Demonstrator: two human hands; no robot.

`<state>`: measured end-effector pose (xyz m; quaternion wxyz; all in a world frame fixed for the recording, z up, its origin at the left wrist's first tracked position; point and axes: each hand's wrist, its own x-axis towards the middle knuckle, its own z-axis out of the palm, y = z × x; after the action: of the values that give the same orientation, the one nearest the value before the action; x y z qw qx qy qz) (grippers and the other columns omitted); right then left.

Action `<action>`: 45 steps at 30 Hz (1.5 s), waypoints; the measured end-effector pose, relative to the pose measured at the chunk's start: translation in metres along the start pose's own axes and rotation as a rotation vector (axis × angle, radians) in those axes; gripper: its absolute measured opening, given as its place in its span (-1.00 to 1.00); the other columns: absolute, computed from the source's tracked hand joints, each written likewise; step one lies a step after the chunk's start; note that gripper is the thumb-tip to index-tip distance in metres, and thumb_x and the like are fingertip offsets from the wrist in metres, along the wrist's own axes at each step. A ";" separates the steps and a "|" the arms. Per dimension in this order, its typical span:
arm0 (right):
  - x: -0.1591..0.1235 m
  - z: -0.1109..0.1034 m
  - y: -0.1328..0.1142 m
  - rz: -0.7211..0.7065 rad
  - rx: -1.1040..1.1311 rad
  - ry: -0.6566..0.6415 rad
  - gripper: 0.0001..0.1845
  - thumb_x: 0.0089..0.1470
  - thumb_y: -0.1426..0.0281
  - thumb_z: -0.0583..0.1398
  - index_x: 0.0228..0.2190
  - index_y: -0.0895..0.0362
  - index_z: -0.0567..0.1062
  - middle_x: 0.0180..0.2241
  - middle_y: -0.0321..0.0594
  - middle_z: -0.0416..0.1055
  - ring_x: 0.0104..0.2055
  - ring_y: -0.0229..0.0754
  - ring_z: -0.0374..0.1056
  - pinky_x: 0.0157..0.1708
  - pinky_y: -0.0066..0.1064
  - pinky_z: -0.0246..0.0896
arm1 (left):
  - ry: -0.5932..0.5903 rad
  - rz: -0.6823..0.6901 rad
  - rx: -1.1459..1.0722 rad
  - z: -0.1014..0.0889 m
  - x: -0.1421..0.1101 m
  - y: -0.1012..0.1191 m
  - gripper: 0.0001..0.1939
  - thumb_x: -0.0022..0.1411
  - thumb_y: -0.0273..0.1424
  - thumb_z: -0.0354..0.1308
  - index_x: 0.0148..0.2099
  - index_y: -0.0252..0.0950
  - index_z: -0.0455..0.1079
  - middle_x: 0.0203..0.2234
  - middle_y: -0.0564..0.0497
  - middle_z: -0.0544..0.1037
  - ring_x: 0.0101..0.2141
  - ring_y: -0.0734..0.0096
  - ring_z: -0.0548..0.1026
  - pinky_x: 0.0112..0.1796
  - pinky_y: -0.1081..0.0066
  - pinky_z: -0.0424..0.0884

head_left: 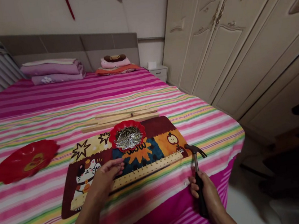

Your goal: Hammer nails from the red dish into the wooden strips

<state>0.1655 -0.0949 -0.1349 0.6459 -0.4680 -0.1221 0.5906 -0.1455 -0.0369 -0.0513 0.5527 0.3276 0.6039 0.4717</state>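
My right hand is wrapped round the black handle of a claw hammer, its head raised beside the right end of a wooden strip. Several nails stand upright along that strip's right part, and dark dots mark it further left. Above the strip's middle is my left hand, thumb and fingers pinched together; whatever they hold is too small to make out. The strip lies along the near edge of a patterned mat. On the mat's far side, a red scalloped dish holds a heap of nails.
More wooden strips lie beyond the dish. A red scalloped lid or plate rests at the left on the striped bedspread. Folded bedding is stacked by the headboard. A wardrobe stands at the right.
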 end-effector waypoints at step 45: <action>-0.068 0.054 -0.040 -0.272 -0.846 -0.499 -0.55 0.10 0.23 0.14 0.03 0.01 0.38 -0.42 -0.26 0.48 -0.41 -0.17 0.39 -0.41 -0.39 0.33 | 0.186 0.388 0.724 0.016 -0.023 -0.043 -0.80 -0.01 -0.22 0.07 -0.48 -0.20 0.43 -0.47 0.05 0.50 -0.37 0.37 0.47 -0.31 0.42 0.33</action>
<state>0.1346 -0.1246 -0.0492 0.4221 -0.5133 -0.5608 0.4938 -0.1205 -0.0690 -0.0825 0.2462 0.5643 0.7050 0.3519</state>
